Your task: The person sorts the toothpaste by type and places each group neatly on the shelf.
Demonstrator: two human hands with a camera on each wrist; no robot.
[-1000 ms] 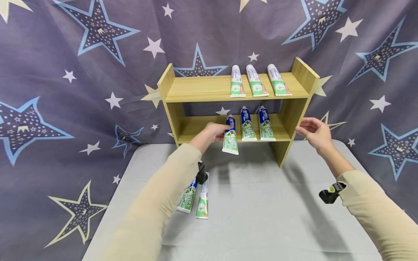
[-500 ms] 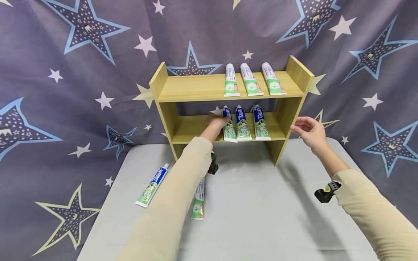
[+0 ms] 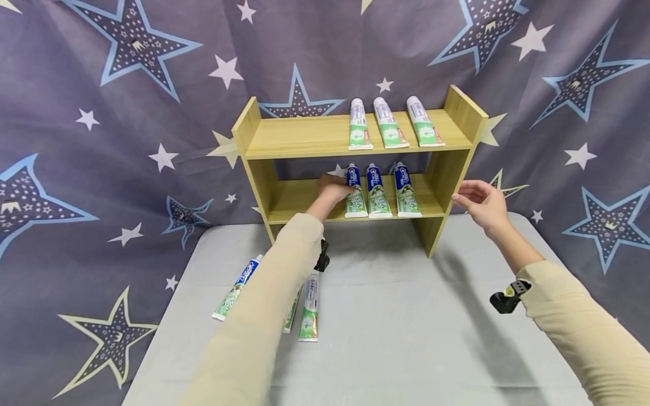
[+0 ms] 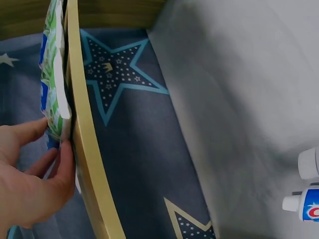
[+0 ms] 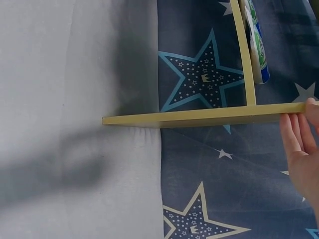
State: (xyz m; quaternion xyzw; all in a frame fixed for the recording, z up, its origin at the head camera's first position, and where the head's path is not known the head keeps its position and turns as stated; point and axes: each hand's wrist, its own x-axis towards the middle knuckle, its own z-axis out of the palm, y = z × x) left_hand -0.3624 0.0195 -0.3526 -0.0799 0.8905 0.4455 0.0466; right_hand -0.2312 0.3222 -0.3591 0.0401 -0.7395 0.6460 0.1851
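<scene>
A wooden shelf rack stands at the back of the table. On its lower board lie 3 blue and green toothpaste tubes. My left hand pinches the leftmost toothpaste tube, which rests on that board; in the left wrist view my left hand has its thumb and fingers on either side of the tube's edge. My right hand is at the rack's right side panel; in the right wrist view my right hand holds the panel's edge between thumb and fingers.
White and green toothpaste tubes lie on the upper board's right part. On the grey table, a blue and green tube and a white and green tube lie around my left sleeve, another tube partly hidden. A star-patterned curtain hangs behind.
My left hand has carried the blue and green toothpaste tube from in front of the rack onto the lower board, left of the other two. My right hand has stayed at the side panel.
</scene>
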